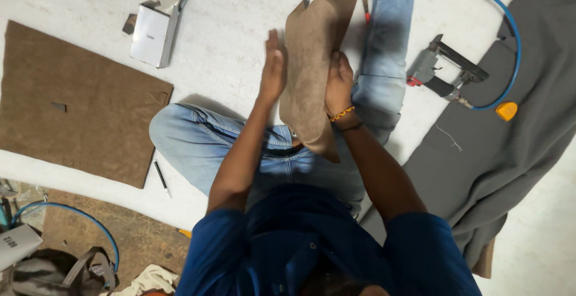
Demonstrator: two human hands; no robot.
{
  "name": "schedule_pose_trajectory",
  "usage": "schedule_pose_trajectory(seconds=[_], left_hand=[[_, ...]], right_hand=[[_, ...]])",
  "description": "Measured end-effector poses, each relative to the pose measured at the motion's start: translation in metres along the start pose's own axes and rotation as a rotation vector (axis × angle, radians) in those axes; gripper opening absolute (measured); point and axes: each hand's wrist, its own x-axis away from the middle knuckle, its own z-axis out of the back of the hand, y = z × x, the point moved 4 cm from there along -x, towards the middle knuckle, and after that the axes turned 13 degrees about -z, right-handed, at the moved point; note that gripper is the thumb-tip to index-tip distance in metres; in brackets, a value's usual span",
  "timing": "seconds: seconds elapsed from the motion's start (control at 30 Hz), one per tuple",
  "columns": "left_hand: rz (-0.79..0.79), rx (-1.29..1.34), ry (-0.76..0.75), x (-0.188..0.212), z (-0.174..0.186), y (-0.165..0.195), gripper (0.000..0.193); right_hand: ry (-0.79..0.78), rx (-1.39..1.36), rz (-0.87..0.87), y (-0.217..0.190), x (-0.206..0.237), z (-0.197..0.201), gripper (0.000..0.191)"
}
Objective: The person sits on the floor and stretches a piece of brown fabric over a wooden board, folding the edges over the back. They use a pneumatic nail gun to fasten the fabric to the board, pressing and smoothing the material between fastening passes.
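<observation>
The folded tan-brown felt sheet [312, 62] stands upright above the lap, over the blue jeans. The left hand [273, 68] presses flat against its left face, fingers straight and together. The right hand [339, 83] grips its right edge, fingers clamped on it. A grey pneumatic staple gun [447, 71] lies well apart on the white floor [228, 44].

Blue short-sleeved shirt [312, 242], light blue jeans [198, 134], braided orange-and-dark wristbands [343, 116] on the right wrist.

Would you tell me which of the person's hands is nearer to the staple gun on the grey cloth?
Right. The right hand grips the brown fabric piece on the side facing the staple gun; the left hand lies flat against the fabric's far side.
</observation>
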Motion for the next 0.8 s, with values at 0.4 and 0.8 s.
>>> schedule_pose_trajectory(seconds=[0.4, 0.8], left_hand=[[-0.356, -0.427, -0.204, 0.013, -0.018, 0.114, 0.057], [0.029, 0.341, -0.109, -0.014, 0.005, 0.042, 0.089]], right_hand=[[-0.136, 0.051, 0.014, 0.030, 0.019, -0.010, 0.045], [-0.129, -0.178, -0.085, 0.024, 0.021, -0.042, 0.038]])
